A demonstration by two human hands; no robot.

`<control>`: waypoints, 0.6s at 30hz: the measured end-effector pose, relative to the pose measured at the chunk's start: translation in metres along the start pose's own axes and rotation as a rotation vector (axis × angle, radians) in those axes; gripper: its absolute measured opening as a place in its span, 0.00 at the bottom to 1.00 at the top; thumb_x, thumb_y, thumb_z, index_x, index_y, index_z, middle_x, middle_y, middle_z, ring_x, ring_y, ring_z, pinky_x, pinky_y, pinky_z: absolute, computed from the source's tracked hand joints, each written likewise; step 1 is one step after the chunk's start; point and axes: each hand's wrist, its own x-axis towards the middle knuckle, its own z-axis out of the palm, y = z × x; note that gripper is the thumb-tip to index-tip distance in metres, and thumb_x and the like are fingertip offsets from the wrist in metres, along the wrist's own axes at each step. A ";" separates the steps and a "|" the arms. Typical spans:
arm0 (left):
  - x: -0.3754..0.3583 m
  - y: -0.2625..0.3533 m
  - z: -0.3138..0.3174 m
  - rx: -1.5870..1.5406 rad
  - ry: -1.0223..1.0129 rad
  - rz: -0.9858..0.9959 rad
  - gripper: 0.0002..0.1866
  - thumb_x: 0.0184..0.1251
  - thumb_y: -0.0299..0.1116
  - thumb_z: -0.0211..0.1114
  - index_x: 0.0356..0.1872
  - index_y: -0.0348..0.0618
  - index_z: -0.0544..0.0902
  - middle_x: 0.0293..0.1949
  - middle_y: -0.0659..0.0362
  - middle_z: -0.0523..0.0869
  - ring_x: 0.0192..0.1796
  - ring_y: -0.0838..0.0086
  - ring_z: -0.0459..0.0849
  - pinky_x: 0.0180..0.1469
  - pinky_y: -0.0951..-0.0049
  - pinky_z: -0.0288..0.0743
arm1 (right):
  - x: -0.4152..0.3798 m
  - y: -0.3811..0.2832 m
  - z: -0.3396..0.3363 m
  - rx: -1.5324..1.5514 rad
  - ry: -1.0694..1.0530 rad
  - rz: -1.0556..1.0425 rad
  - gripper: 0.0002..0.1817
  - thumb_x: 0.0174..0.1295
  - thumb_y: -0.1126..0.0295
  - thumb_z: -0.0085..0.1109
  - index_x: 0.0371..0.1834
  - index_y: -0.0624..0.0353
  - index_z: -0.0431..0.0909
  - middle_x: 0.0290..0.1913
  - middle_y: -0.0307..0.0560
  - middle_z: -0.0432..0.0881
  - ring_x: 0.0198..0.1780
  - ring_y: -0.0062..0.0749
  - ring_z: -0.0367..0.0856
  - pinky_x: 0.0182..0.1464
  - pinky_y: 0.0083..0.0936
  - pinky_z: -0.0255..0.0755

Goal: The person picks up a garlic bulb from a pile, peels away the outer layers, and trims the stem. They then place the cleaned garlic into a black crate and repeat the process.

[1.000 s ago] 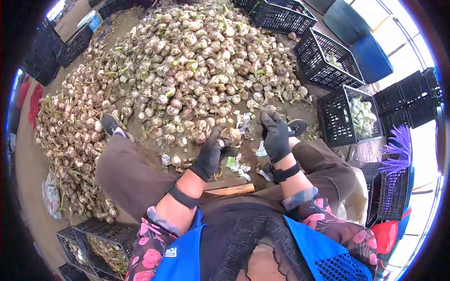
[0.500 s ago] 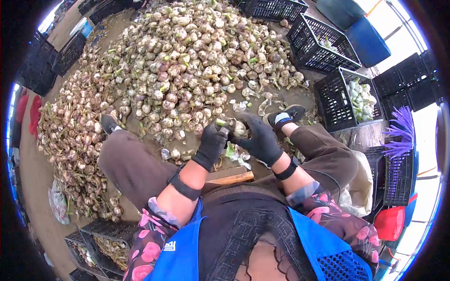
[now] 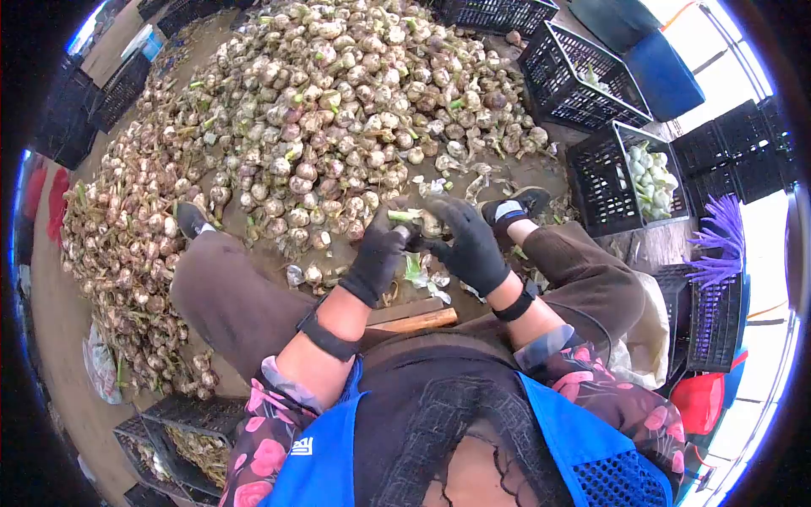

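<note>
1. A wooden stick [image 3: 414, 322] lies just below the hands.
2. The left hand [image 3: 380, 253], curled nearly closed, grips a garlic bulb [image 3: 431, 226] at its green stem; the right hand [image 3: 469, 249], half curled, clasps its other side.
3. Beyond them spreads a garlic heap [image 3: 329, 110].
4. Right of them, a crate [image 3: 594, 190] holds pale bulbs [image 3: 652, 182].

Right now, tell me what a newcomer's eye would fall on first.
Likely first, the heap of garlic bulbs, spread ahead and to the left. Next, the dark-gloved left hand and right hand, meeting at one bulb mid-view. Then the purple bundle by a black crate, far right.
</note>
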 end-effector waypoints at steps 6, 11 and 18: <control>0.007 0.005 0.016 0.190 0.257 -0.065 0.26 0.53 0.17 0.44 0.57 0.39 0.69 0.41 0.58 0.77 0.37 0.78 0.77 0.38 0.79 0.76 | -0.002 -0.003 0.001 -0.010 -0.015 0.047 0.26 0.48 0.68 0.65 0.54 0.56 0.72 0.55 0.53 0.74 0.56 0.51 0.71 0.58 0.40 0.67; 0.005 0.001 0.015 -0.038 0.135 0.023 0.24 0.55 0.17 0.46 0.56 0.38 0.70 0.42 0.59 0.77 0.39 0.79 0.77 0.40 0.78 0.75 | -0.003 0.002 0.002 -0.026 0.060 0.063 0.26 0.47 0.69 0.65 0.53 0.55 0.73 0.55 0.52 0.75 0.55 0.50 0.71 0.57 0.40 0.67; 0.006 0.000 0.015 0.242 0.242 0.040 0.23 0.58 0.21 0.50 0.58 0.36 0.68 0.43 0.59 0.77 0.40 0.79 0.76 0.42 0.78 0.73 | -0.002 0.000 0.004 -0.088 0.038 -0.020 0.25 0.49 0.70 0.65 0.53 0.54 0.73 0.53 0.50 0.75 0.51 0.47 0.74 0.54 0.38 0.70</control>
